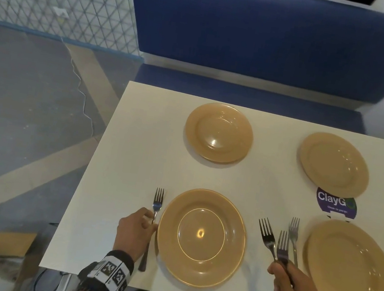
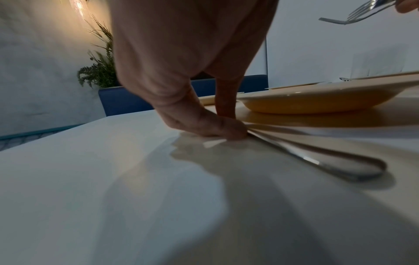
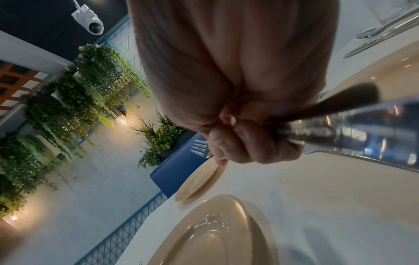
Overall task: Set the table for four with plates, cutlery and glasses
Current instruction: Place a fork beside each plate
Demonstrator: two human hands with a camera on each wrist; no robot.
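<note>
Four tan plates sit on the white table: near-left plate, far-left plate, far-right plate and near-right plate. A fork lies flat on the table just left of the near-left plate, tines pointing away from me. My left hand pinches its handle against the tabletop, fingertips touching the metal. My right hand hovers between the two near plates and grips three forks by their handles, tines fanned outward.
A blue padded bench runs along the table's far side. A round purple sticker lies between the two right plates. A cardboard box stands on the floor to the left. More cutlery and a glass lie at the table's right.
</note>
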